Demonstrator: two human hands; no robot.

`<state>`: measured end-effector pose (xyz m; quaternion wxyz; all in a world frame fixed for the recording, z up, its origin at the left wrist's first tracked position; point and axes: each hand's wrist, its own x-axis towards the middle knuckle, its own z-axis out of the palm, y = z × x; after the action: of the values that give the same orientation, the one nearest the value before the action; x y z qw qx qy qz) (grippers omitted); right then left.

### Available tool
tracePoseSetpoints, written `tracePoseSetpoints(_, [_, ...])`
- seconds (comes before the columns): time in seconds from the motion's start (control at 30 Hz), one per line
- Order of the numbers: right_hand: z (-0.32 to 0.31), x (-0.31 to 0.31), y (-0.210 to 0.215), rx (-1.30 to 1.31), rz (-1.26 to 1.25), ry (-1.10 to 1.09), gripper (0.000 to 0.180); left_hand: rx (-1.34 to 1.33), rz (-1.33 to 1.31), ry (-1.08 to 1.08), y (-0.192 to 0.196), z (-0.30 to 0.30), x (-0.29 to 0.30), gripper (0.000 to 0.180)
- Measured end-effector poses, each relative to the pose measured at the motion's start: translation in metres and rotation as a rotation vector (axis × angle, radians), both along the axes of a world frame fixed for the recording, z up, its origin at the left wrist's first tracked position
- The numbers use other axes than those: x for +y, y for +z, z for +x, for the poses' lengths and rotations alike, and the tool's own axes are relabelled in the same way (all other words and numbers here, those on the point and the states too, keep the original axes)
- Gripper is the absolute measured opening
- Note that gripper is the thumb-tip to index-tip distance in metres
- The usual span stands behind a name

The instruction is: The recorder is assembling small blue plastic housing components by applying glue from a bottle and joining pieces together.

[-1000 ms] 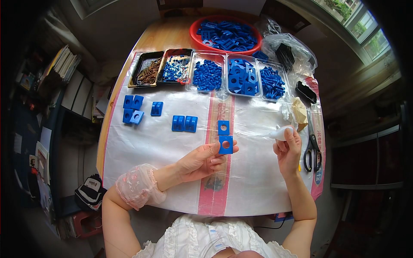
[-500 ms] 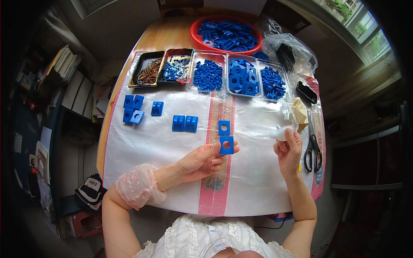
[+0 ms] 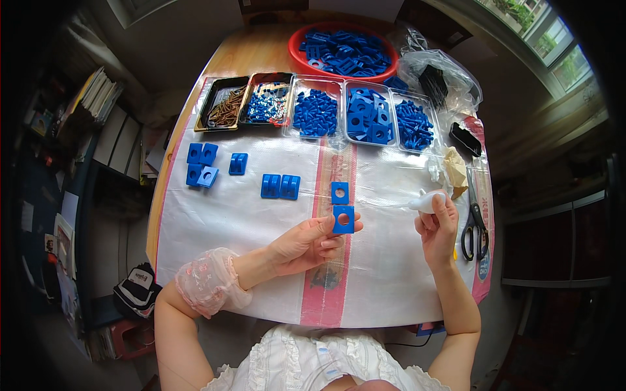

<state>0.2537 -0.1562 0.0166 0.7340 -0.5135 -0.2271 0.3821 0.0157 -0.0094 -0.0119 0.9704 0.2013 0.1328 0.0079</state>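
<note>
My left hand (image 3: 305,247) pinches a blue square plate with a round hole (image 3: 336,228) between thumb and fingers, above the middle of the table. Just beyond it lies a similar blue holed plate (image 3: 340,186). In my right hand (image 3: 438,225) is a small white squeeze bottle (image 3: 427,201), tipped on its side with its thin nozzle toward the left. Farther left sit a pair of ribbed blue pieces (image 3: 280,187), a single ribbed blue piece (image 3: 238,164) and a cluster of blue holed pieces (image 3: 201,166).
Along the back stand a black tray of brown screws (image 3: 226,107), a tray of small metal-and-blue parts (image 3: 266,104) and clear boxes of blue parts (image 3: 315,116). A red basin (image 3: 297,62) is behind them. Black-handled scissors (image 3: 475,234), crumpled paper (image 3: 455,171) and a plastic bag (image 3: 456,68) lie right.
</note>
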Motion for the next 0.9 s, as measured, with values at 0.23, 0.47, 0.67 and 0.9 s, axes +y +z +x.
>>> tracePoseSetpoints(0.23, [-0.001,0.000,0.001,0.000,-0.007,-0.014,0.019,-0.001,-0.003,0.009,0.000,0.000,0.000,0.054])
tracePoseSetpoints(0.47, [0.001,0.000,0.000,0.011,0.006,0.004,0.021,-0.016,-0.005,-0.002,-0.002,0.000,0.001,0.054])
tracePoseSetpoints(0.67, [-0.003,0.000,0.002,0.031,0.001,0.021,0.021,-0.007,0.002,-0.005,0.000,0.000,0.000,0.054])
tracePoseSetpoints(0.9, [-0.013,-0.002,-0.004,0.039,-0.015,0.054,0.020,0.002,0.005,-0.061,0.005,0.000,0.000,0.056])
